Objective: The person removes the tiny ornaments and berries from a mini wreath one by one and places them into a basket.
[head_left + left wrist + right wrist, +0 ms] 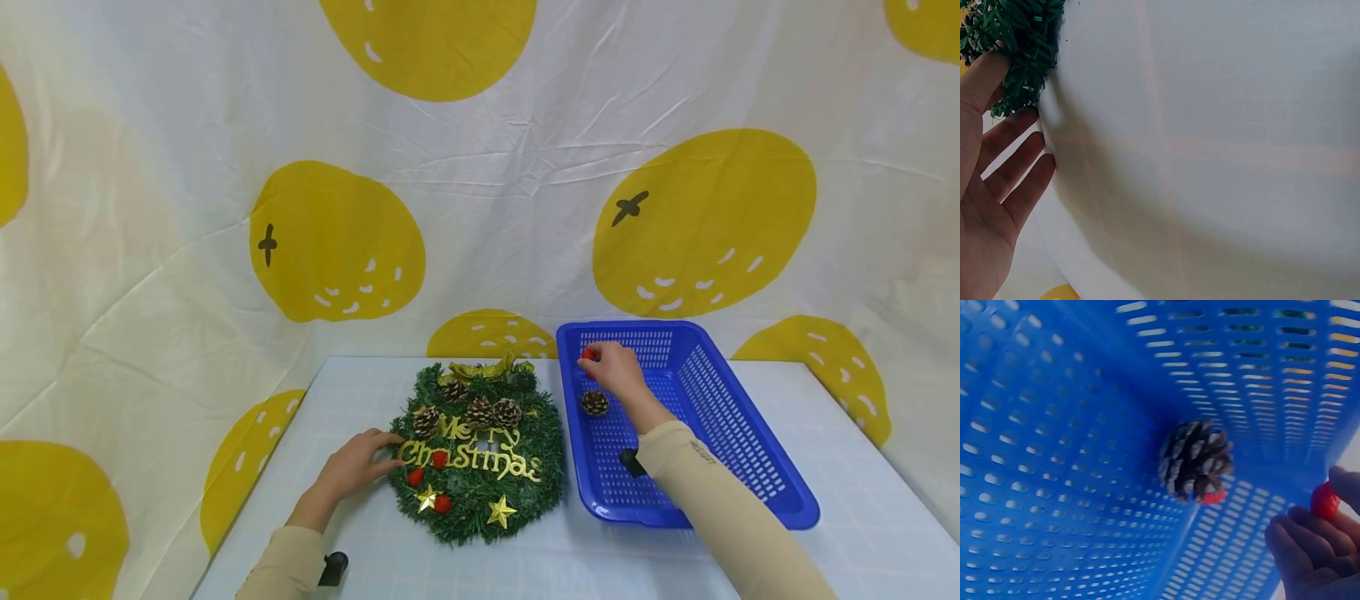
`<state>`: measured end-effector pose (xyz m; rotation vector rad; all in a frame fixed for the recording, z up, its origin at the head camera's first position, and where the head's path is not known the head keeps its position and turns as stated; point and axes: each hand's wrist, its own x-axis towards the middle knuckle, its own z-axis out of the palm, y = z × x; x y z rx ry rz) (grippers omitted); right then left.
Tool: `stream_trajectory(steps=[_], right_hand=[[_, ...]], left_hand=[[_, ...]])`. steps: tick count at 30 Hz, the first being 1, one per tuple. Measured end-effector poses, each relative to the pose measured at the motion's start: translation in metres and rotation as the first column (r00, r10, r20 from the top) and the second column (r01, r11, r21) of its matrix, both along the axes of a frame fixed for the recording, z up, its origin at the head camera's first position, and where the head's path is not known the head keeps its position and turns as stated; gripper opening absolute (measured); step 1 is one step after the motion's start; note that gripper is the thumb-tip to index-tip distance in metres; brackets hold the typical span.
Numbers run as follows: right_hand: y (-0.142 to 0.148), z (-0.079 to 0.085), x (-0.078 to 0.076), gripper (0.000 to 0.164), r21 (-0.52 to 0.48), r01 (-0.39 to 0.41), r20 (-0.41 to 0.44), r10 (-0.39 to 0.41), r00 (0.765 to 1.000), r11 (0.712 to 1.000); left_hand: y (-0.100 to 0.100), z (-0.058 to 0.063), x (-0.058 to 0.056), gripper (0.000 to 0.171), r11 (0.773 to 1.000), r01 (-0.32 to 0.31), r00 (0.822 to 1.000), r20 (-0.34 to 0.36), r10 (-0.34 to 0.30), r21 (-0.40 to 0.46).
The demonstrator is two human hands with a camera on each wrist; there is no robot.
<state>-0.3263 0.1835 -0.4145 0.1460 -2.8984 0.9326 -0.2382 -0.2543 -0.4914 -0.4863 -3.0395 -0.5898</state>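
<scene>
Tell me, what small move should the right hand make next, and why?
Perhaps lift the red ball toward the wreath: the right hand pinches it at the blue basket, the left hand touches the wreath's edge, and similar red balls sit there.

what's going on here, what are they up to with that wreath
A person's right hand pinches a red ball at the blue basket, where a pinecone and another red ball lie. Their left hand grips the left edge of the wreath, which lies on the table and carries pinecones, red balls and gold stars.
</scene>
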Motion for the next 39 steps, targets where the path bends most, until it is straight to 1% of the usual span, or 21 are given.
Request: stream_trajectory(steps=[3,6,11,15,17,20,25,29,33,39], right_hand=[[0.002,-0.005,-0.003,0.024,0.029,-0.019,0.019,0.019,1.000,0.999],[0.003,-0.011,-0.005,0.028,0.041,-0.030,0.034,0.029,0.999,0.999],[0.002,-0.019,-0.007,0.025,0.048,-0.057,0.045,0.055,0.997,0.997],[0.001,-0.021,-0.006,0.022,0.061,-0.083,0.042,0.080,0.996,0.995],[0.000,-0.020,-0.005,0.021,0.066,-0.093,0.044,0.091,0.995,0.993],[-0.001,-0.019,-0.004,0.024,0.063,-0.095,0.052,0.091,0.994,0.993],[-0.002,-0.017,-0.003,0.040,0.029,-0.075,0.092,0.072,0.993,0.997],[-0.001,-0.014,-0.003,0.045,0.028,-0.059,0.117,0.055,0.992,0.998],[-0.001,-0.009,-0.003,0.048,0.014,-0.041,0.111,0.039,0.993,0.999],[-0.006,0.007,0.001,0.053,-0.067,0.002,0.079,0.003,0.997,0.998]], left_hand=[[0.000,0.000,0.000,0.034,1.000,0.000,1.000,0.000,0.000,0.001],[0.000,0.000,-0.001,0.034,1.000,-0.002,1.000,0.003,0.002,0.000],[-0.001,-0.002,-0.001,0.034,1.000,-0.004,1.000,0.009,0.004,-0.004],[-0.001,-0.003,-0.001,0.034,1.000,-0.005,1.000,0.008,0.005,-0.004],[-0.002,-0.003,-0.001,0.034,1.000,-0.005,1.000,0.007,0.005,-0.004],[-0.001,-0.003,-0.001,0.034,1.000,-0.004,1.000,0.007,0.004,-0.001],[-0.002,-0.002,-0.001,0.035,1.000,-0.004,1.000,0.006,0.004,-0.003],[-0.002,-0.002,0.000,0.034,1.000,0.001,1.000,-0.003,-0.001,0.000],[-0.002,-0.002,0.000,0.034,1.000,0.001,1.000,-0.003,-0.001,0.004],[-0.001,-0.001,0.000,0.035,1.000,-0.002,1.000,0.003,0.002,0.003]])
